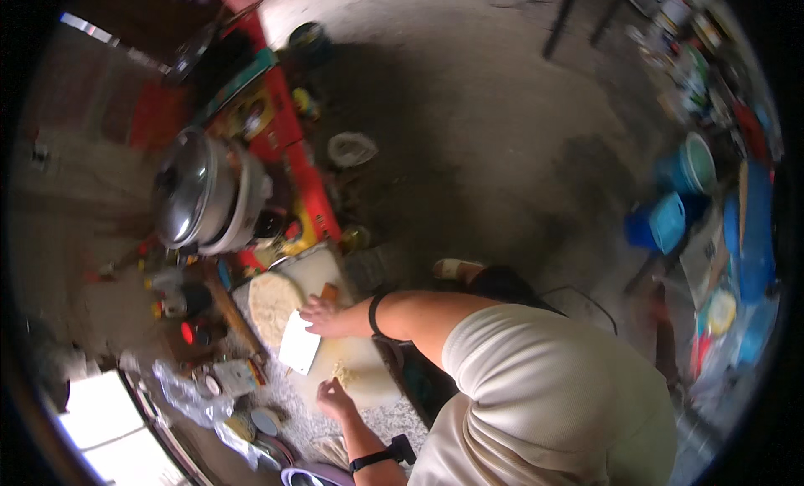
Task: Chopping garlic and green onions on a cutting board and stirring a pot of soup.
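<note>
My right hand (pixel 321 316) grips a cleaver (pixel 300 346) where the blade meets its wooden handle (pixel 329 291). The broad blade lies low over a pale cutting board (pixel 380 376). Below it in the view, the fingertips of my left hand (pixel 335 399) are drawn together at a small heap of chopped pale pieces (pixel 342 373), perhaps garlic. Whether any piece is between those fingers cannot be made out. Beside the blade is a round, mottled, pale slab (pixel 274 304); it could be flatbread or a wooden board.
A large lidded metal pot (pixel 188 190) stands past the board, near a red-edged counter (pixel 308 184). Plastic bags (pixel 195 398) and a purple basin (pixel 314 476) lie on the speckled worktop (pixel 383 417). Behind me are blue buckets (pixel 669 222) on the floor side.
</note>
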`<state>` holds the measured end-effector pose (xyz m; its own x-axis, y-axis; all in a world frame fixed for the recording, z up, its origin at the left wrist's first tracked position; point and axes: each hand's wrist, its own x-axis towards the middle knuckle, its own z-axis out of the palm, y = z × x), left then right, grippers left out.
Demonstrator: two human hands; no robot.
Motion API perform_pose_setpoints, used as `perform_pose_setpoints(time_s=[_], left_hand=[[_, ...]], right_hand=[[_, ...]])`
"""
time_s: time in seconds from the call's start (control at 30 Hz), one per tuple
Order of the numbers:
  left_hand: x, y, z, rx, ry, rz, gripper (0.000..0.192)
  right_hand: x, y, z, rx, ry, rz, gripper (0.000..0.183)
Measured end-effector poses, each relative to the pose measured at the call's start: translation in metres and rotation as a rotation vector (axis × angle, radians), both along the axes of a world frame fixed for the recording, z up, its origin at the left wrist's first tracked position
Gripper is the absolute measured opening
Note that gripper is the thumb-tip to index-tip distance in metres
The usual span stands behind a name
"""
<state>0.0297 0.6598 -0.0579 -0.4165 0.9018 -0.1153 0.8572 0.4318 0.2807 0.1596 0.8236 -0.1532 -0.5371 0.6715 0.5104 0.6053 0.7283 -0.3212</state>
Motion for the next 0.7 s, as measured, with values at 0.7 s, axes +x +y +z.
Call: perform_pose_setpoints(time_s=[0.7], left_hand=[[0.453, 0.078, 0.045, 0.05, -0.761, -1.023, 0.068]], right_hand=[[0.67, -0.344, 0.125, -0.278, 0.434, -0.985, 0.022]])
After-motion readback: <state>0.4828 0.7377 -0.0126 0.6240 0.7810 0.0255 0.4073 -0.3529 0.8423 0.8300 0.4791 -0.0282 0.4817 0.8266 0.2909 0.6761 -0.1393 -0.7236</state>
